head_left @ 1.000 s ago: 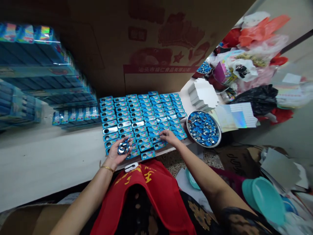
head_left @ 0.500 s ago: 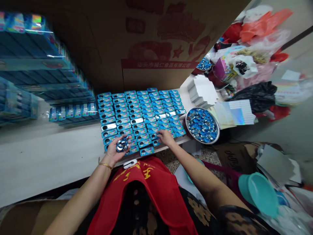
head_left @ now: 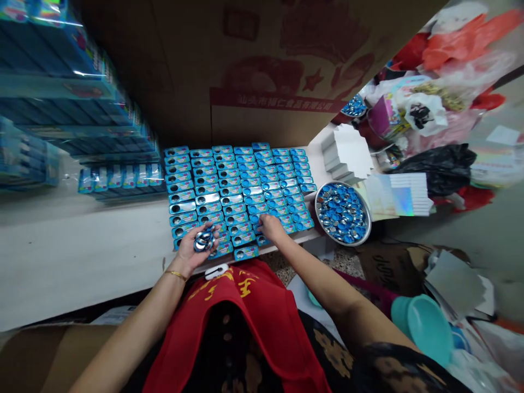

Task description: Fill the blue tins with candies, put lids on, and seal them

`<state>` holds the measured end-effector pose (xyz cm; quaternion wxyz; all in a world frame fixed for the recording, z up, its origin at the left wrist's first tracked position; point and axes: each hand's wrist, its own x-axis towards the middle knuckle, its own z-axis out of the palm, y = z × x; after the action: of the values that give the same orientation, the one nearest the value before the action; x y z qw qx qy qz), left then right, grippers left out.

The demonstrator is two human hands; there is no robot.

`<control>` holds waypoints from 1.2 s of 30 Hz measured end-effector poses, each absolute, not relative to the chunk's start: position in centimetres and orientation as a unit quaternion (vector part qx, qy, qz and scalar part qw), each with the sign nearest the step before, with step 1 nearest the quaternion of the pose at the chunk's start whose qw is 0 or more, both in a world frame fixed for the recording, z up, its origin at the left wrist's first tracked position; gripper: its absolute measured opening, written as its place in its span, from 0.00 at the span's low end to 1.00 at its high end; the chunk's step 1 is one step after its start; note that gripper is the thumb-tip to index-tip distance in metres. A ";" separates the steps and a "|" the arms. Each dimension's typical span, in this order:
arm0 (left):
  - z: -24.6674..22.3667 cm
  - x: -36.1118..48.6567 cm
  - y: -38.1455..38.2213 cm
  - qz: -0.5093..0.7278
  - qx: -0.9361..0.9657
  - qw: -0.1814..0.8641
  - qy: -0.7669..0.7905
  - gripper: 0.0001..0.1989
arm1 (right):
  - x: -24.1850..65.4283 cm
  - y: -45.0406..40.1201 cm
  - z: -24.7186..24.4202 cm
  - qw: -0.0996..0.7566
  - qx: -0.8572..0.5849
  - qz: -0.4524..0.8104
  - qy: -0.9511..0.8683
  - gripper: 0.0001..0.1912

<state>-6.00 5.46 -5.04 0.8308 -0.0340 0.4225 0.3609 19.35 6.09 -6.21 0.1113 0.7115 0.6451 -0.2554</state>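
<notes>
Rows of small blue boxes [head_left: 235,207], each with a round opening or disc at its left end, lie side by side on the white table. My left hand [head_left: 189,248] is palm up over the front left of the rows, its fingers curled round several shiny silver-and-blue round caps [head_left: 203,240]. My right hand [head_left: 271,228] is over the front boxes right of the middle, fingertips pinched together at the round end of one box. Whatever is between those fingertips is hidden.
A round metal bowl [head_left: 343,213] full of similar caps stands to the right. Behind it are stacked white cards [head_left: 350,150] and silvery sheets [head_left: 403,194]. A large cardboard carton [head_left: 262,123] stands at the back, and wrapped blue packs [head_left: 98,117] are piled on the left.
My right hand has moved slightly left and its fingers have drawn in over a box. The left hand still holds the caps. The view has shifted a little.
</notes>
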 end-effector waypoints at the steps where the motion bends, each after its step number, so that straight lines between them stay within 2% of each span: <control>1: -5.1 -6.0 5.5 0.362 -0.033 0.829 0.424 0.08 | 19.3 6.1 -6.2 0.114 0.714 -0.251 0.644 0.10; 7: -5.1 -5.3 6.2 0.356 -0.024 0.837 0.415 0.09 | 18.9 7.8 -5.7 0.180 0.729 -0.244 0.613 0.21; 11: -5.1 -5.0 6.5 0.349 -0.029 0.838 0.419 0.09 | 18.7 8.3 -6.1 0.198 0.719 -0.250 0.617 0.21; 19: -4.2 -4.0 7.0 0.328 0.001 0.846 0.420 0.08 | 18.5 8.2 -5.8 0.179 0.733 -0.255 0.605 0.22; 21: -4.0 -3.7 6.9 0.307 0.028 0.858 0.411 0.08 | 18.4 7.8 -5.0 0.140 0.741 -0.254 0.606 0.18; 23: -3.9 -3.4 6.8 0.279 0.057 0.867 0.409 0.09 | 17.7 7.2 -4.4 0.017 0.733 -0.302 0.609 0.13; 26: -4.0 -3.0 6.4 0.256 0.082 0.860 0.433 0.09 | 15.6 6.2 -4.4 -0.179 0.635 -0.495 0.565 0.15; 28: -4.1 -2.8 6.1 0.247 0.090 0.858 0.442 0.09 | 14.2 5.7 -4.8 -0.210 0.577 -0.596 0.518 0.15; 30: -4.2 -2.7 5.7 0.235 0.085 0.868 0.429 0.10 | 13.7 5.2 -5.3 -0.221 0.566 -0.626 0.490 0.11; 34: -4.5 -3.0 4.9 0.216 0.023 0.898 0.383 0.10 | 16.0 3.9 -5.5 -0.256 0.642 -0.563 0.453 0.07; 36: -4.7 -3.3 4.4 0.212 -0.014 0.903 0.372 0.10 | 18.0 3.0 -5.2 -0.210 0.706 -0.493 0.464 0.06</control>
<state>-3.32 4.37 -4.70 0.9034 -0.0144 0.3725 0.2119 18.02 2.96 -5.15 -0.2099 0.7059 0.4636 -0.4926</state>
